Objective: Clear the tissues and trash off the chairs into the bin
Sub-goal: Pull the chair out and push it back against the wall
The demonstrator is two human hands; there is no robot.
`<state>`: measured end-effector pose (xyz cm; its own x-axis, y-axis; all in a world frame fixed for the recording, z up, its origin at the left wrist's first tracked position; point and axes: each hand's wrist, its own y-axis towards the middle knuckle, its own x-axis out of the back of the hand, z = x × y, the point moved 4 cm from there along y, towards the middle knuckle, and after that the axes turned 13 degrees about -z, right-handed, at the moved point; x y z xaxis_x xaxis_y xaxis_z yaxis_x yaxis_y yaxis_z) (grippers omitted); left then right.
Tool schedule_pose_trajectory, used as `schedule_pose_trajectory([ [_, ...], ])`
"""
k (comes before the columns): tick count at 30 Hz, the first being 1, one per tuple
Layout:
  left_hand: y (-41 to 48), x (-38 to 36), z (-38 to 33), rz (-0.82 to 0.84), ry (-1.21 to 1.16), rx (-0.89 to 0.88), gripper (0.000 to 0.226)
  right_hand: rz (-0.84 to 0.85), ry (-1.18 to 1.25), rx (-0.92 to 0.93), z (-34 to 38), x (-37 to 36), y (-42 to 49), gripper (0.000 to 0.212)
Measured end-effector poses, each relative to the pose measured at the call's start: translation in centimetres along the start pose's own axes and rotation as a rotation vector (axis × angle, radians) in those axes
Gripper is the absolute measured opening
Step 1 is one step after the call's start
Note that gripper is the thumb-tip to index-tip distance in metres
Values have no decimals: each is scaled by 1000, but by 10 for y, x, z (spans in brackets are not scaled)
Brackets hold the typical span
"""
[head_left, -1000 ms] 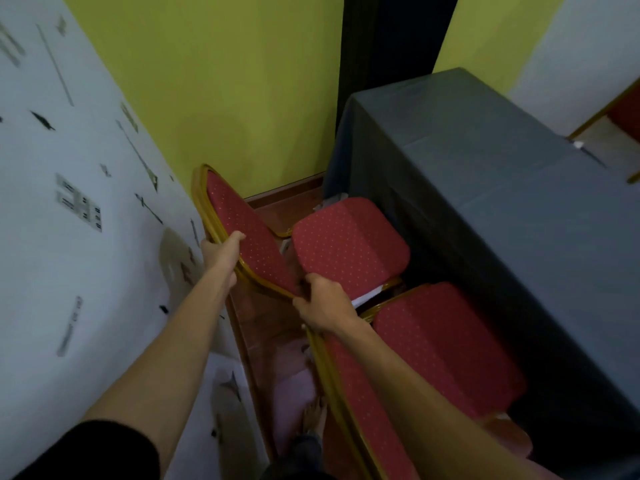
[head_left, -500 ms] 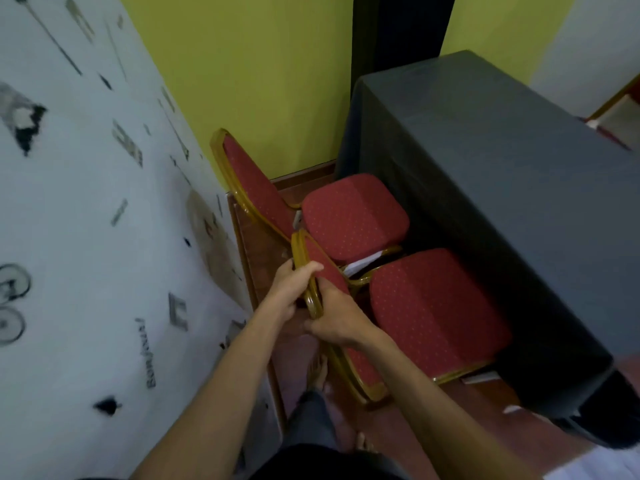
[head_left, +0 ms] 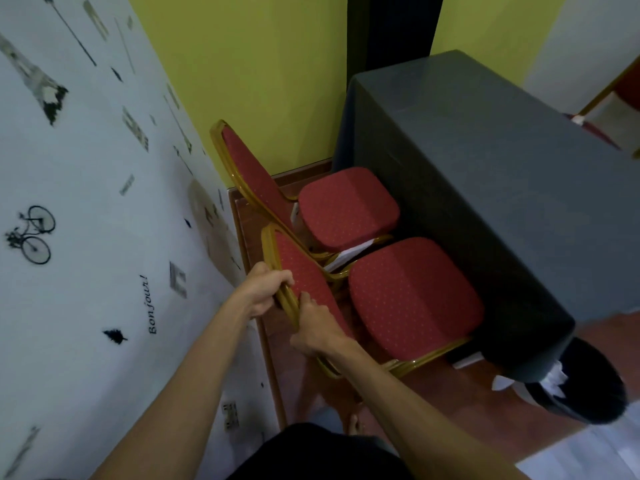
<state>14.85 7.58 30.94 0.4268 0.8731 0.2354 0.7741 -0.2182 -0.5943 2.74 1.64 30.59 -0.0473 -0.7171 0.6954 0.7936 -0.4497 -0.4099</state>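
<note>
**Both hands on the near chair's back, paper still wedged between the seats**

A narrow corner: patterned white wallpaper [head_left: 86, 209] runs down the left, a yellow wall [head_left: 263, 74] closes the far end, and reddish-brown floor [head_left: 460, 403] shows underneath. Going left to right, the left hand [head_left: 265, 292] is wrapped over the gold top rail of the near chair [head_left: 412, 296], its fingers [head_left: 282, 280] curled round the frame and pressed together on it. Just beside it, the right hand [head_left: 317, 329] clamps the same backrest lower down, thumb on the red padding and fingers hidden behind the frame. The far chair [head_left: 346, 207] stands touching the near one, both tucked against the grey-draped counter [head_left: 502, 188].

The things to clear: a white tissue or paper [head_left: 349, 254] lies in the gap between the two seats, and another white scrap [head_left: 296, 213] peeks out at the back edge of the far seat. More white paper [head_left: 504, 382] lies on the floor by the counter's corner, next to a dark bin [head_left: 588, 386] with white trash already in it.

The step in hand looks like pulling the near chair out to open that gap. It is probably best drawn straight back toward the body, away from the counter cloth so the drape does not snag, and kept level so the wedged paper stays on the seat edge rather than dropping underneath. Once the gap is wide enough, one hand can let go and pinch the paper out, then carry it right to the bin.
</note>
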Motion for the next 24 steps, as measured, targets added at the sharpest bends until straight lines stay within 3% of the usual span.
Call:
schedule_pose_trajectory([
  [12,5,18,12,-218,-45,-47,17,-12,-44,76,14,-19,4,88],
  [17,5,18,18,-190,-39,-55,24,-46,-34,101,12,-19,-1,83],
  [24,-3,21,20,-159,-44,-8,45,-79,-46,117,6,-16,-9,93],
])
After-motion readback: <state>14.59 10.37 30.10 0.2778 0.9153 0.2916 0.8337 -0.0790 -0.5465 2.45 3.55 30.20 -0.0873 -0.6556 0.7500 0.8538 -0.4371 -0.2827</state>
